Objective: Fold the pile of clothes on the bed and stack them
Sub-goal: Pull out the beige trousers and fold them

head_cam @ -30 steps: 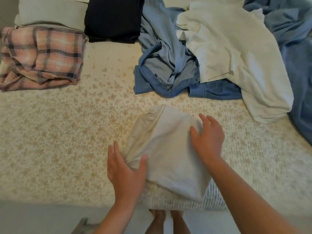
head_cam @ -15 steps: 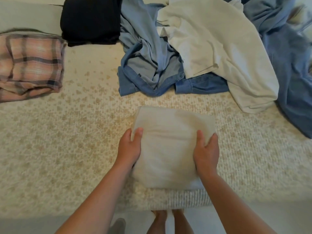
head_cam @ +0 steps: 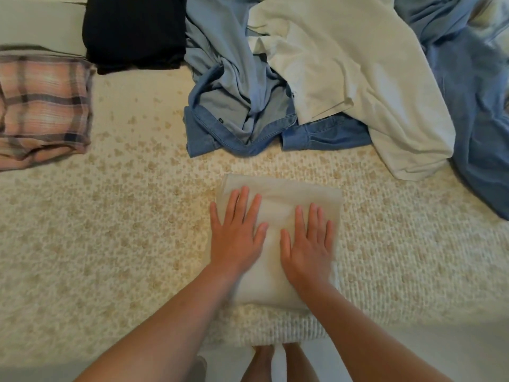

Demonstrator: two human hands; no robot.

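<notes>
- Folded cream garment [head_cam: 278, 197] lying at the near edge of the bed [head_cam: 110, 244], just short of the unfolded pile [head_cam: 344, 78].
- Left hand [head_cam: 235, 230] and right hand [head_cam: 308, 241] pressing flat on it — fingers [head_cam: 242, 199] straight, slightly spread, gripping nothing.
- Could slide off the bed edge or spring open if lifted carelessly — loose layers, little support beneath.

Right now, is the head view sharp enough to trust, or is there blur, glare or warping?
Head view: soft even light, no glare; both flat hands, left hand and right hand, on the folded beige garment are sharp; the plaid pink garment at the left edge looks smeared; wide-angle lens bows the bed edge.
</notes>
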